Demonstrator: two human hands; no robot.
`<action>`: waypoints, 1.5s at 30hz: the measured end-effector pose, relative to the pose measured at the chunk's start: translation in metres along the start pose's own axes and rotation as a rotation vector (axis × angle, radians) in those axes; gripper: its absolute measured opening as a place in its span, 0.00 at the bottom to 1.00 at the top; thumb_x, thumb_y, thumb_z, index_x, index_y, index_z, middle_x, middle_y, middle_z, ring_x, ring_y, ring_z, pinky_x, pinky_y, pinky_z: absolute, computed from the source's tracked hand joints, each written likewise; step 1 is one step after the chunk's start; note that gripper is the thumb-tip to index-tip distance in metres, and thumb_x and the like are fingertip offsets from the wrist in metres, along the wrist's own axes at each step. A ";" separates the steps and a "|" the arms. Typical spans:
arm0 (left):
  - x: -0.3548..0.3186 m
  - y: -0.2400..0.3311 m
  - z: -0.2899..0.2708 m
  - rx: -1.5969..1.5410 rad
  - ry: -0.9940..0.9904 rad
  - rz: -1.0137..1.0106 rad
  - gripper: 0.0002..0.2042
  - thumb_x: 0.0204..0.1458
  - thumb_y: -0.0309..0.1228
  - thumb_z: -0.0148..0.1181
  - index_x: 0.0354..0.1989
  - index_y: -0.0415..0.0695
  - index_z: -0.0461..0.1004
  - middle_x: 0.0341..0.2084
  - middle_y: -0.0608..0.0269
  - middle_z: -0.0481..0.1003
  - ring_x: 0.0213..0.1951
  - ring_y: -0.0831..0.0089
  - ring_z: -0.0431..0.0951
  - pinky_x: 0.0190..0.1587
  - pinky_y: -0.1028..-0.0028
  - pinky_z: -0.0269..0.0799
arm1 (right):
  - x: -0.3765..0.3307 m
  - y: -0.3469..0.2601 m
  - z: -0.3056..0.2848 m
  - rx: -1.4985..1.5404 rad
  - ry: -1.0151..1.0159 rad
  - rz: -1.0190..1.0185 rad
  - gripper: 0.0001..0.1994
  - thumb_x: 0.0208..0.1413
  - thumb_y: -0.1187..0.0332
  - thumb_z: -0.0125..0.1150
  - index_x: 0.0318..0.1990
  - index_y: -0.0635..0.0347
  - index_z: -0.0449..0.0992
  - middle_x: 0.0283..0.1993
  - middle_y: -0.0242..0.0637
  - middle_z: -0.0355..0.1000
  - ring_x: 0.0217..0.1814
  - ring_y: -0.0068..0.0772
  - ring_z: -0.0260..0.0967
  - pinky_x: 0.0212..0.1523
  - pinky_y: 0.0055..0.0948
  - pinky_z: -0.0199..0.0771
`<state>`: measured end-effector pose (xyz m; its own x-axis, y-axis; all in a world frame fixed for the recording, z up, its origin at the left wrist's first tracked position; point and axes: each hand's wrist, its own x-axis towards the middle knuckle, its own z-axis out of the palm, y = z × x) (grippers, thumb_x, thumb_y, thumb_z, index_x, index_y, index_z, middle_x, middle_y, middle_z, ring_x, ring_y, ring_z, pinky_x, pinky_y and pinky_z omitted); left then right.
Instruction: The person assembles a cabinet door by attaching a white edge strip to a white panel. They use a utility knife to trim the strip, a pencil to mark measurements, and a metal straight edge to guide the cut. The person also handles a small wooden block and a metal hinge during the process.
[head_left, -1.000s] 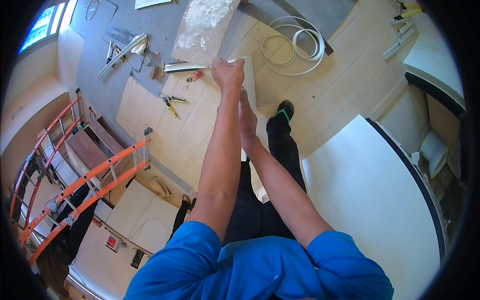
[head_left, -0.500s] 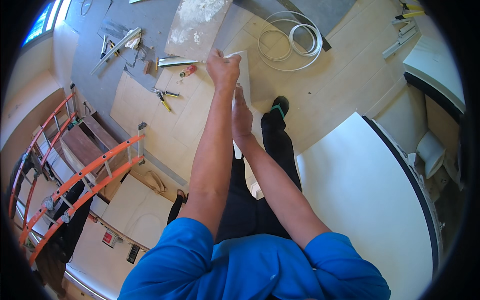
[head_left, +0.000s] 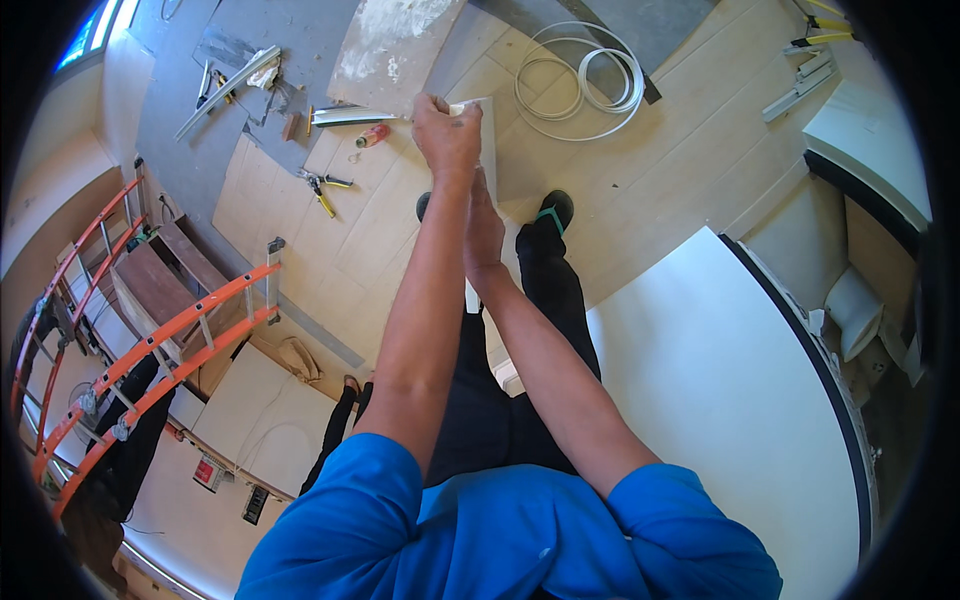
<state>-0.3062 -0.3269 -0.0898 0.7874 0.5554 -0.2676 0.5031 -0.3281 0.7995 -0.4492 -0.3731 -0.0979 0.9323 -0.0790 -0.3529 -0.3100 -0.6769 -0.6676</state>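
Nearest the camera are the two blue sleeves of the person's shirt, and both bare forearms reach away over black trousers. The right hand (head_left: 484,232) lies flat against a long, narrow white strip of trim (head_left: 487,130); its fingers press along the strip, and whether they curl round it cannot be told. Farther out, the left hand (head_left: 446,133) has its grip closed on the upper end of the same strip. The strip's long axis runs away from the person, roughly up and down in the view, its far end pointing toward the grey floor patch, its near part hidden behind the hands.

To the right lies one large white rounded panel with a dark edge (head_left: 720,400). To the left stands one orange stepladder (head_left: 150,350). Two dark shoes show on the pale wooden plank floor (head_left: 660,170).

Beyond the hands lie one pair of yellow-handled pliers (head_left: 322,188), one red-and-white tube (head_left: 371,136), one silver metal profile (head_left: 345,116), and one coil of white cable (head_left: 590,80). At the far right edge sits a white toilet bowl (head_left: 855,310); its contents cannot be seen.
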 end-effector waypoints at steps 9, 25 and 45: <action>-0.030 -0.004 0.006 0.041 0.221 0.234 0.15 0.42 0.25 0.78 0.34 0.37 0.76 0.32 0.58 0.72 0.35 0.62 0.72 0.41 0.65 0.71 | -0.004 0.024 0.018 0.029 -0.097 0.128 0.36 0.59 0.56 0.64 0.72 0.57 0.56 0.61 0.52 0.73 0.39 0.58 0.80 0.37 0.50 0.81; -0.028 -0.009 0.012 0.021 0.319 0.309 0.13 0.43 0.22 0.74 0.37 0.34 0.79 0.33 0.58 0.73 0.33 0.63 0.73 0.39 0.65 0.72 | -0.003 0.029 0.042 0.262 -0.135 0.357 0.25 0.63 0.50 0.62 0.61 0.50 0.65 0.40 0.43 0.79 0.38 0.54 0.78 0.37 0.47 0.79; -0.021 -0.014 0.006 0.037 0.307 0.220 0.17 0.43 0.30 0.78 0.35 0.37 0.76 0.31 0.58 0.72 0.35 0.60 0.72 0.44 0.63 0.71 | -0.008 0.033 0.042 0.165 -0.078 0.100 0.29 0.71 0.49 0.48 0.72 0.51 0.56 0.49 0.50 0.77 0.44 0.58 0.79 0.40 0.49 0.79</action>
<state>-0.3276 -0.3387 -0.0985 0.7377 0.6696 0.0866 0.3508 -0.4897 0.7982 -0.4744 -0.3641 -0.1448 0.8802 -0.0785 -0.4681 -0.4325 -0.5389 -0.7228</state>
